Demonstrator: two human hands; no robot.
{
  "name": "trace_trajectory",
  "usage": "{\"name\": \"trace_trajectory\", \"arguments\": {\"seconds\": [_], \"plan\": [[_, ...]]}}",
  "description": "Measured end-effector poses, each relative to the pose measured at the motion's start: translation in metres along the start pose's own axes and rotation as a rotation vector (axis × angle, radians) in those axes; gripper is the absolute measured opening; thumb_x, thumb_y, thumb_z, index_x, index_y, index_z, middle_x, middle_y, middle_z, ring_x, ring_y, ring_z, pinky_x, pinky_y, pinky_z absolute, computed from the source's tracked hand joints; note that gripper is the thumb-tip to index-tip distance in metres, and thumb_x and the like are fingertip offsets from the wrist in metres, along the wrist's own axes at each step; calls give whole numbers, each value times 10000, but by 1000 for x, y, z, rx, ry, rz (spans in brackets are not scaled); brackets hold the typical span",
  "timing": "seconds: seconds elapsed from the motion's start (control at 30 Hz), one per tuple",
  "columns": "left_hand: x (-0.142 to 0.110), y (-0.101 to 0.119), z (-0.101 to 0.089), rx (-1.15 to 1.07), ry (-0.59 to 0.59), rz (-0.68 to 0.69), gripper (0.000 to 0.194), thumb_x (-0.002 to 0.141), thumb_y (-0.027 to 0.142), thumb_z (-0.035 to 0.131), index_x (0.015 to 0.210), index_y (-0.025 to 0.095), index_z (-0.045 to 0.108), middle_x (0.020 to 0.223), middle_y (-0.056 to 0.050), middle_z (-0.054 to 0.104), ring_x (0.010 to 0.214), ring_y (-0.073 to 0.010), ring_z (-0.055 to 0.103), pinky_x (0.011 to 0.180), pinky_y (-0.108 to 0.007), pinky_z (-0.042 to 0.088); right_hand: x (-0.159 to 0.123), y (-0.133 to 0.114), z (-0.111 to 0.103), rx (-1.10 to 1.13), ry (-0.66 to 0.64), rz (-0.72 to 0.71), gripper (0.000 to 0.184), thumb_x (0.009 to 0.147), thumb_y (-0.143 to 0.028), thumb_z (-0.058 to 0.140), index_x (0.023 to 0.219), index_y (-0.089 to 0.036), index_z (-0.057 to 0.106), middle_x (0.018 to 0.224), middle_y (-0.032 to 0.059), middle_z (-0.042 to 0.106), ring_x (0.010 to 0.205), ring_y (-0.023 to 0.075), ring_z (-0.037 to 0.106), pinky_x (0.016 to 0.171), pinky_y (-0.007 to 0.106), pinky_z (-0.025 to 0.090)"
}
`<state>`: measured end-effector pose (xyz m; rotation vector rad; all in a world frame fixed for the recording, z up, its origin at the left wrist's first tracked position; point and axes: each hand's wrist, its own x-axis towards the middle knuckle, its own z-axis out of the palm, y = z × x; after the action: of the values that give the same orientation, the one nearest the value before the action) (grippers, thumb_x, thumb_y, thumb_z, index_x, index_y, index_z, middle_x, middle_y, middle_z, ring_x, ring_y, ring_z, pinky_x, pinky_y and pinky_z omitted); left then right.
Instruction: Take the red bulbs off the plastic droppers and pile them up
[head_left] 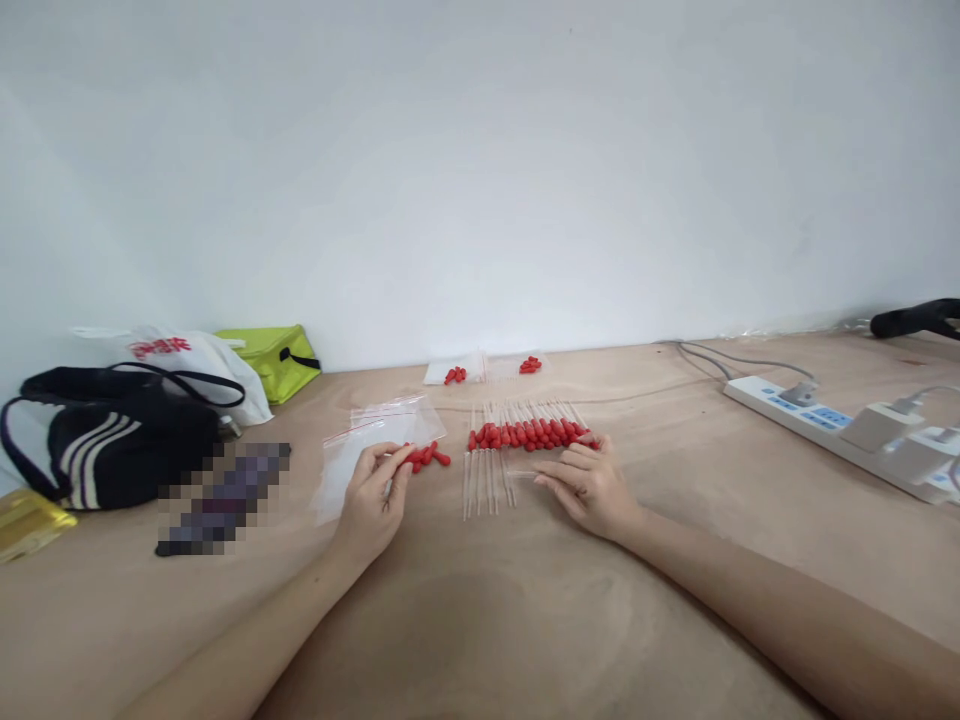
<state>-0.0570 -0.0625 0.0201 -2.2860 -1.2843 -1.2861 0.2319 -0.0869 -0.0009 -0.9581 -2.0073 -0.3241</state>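
Note:
My left hand (pixel 373 500) is curled at a small pile of red rubber bulbs (pixel 429 457), with thumb and fingertips closed on one at its left edge. Between the thumb and forefinger of my right hand (pixel 596 488) is a thin clear dropper tube (pixel 529 474), pointing left. Just beyond that hand lies a dense row of droppers (pixel 525 433), red bulbs toward me and clear stems pointing away. Several bare clear tubes (pixel 487 482) lie side by side on the near side of that row. Clear zip bags (pixel 352 458) are spread beyond my left hand.
Two small bags with red bulbs (pixel 455 375) lie near the wall. On the left are a black bag (pixel 135 440), a white plastic bag (pixel 225 370), a green pouch (pixel 274 360) and a pixelated dark object (pixel 225 500). A power strip (pixel 832 425) with plugged-in chargers occupies the right.

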Motion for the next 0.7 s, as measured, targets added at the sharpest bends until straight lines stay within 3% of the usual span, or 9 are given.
{"name": "trace_trajectory", "arguments": {"seconds": [0.13,0.23,0.33,0.43,0.53,0.63,0.7], "plan": [[15,-24,7,40,46,-167,288,804,268,384,985,159,580,865,-73,546,825,-182,556,762,-323,471,9,-20,12,43,1,-11,216,806,-159,450,935,-182,621,651,-3,629,596,100,483,781,324,267],[22,-44,10,-13,6,-390,374,744,333,432,1034,121,537,794,-59,574,644,-152,556,620,-285,487,19,-33,27,55,54,37,158,783,-174,483,838,-202,629,589,-27,625,569,91,480,801,329,251],[24,-53,10,8,-89,-538,403,682,390,475,982,131,552,755,-44,606,593,-150,556,544,-259,466,35,-43,48,5,121,44,127,774,-200,507,742,-206,630,594,-29,638,583,90,482,805,338,229],[23,-50,10,64,-215,-595,359,661,413,478,882,151,583,736,-36,632,632,-164,580,584,-260,465,49,-50,68,-92,93,-12,140,740,-166,518,644,-195,615,550,-30,618,590,99,452,802,360,201],[22,-46,8,87,-298,-602,366,677,430,455,870,149,586,746,-39,650,674,-173,596,633,-263,465,55,-55,79,-132,-23,-24,162,718,-157,523,576,-186,597,552,-15,613,631,119,441,789,381,181],[22,-42,6,129,-329,-573,379,716,437,412,904,156,584,797,-43,662,712,-180,601,630,-262,457,55,-60,78,-69,-152,41,159,720,-305,567,617,-197,620,615,-2,632,697,145,449,781,398,173],[22,-40,5,203,-339,-549,378,745,435,382,920,169,587,843,-45,664,758,-193,602,638,-272,445,53,-63,73,-11,-225,93,263,678,-466,595,665,-207,638,662,5,639,732,158,450,780,402,175]]}}
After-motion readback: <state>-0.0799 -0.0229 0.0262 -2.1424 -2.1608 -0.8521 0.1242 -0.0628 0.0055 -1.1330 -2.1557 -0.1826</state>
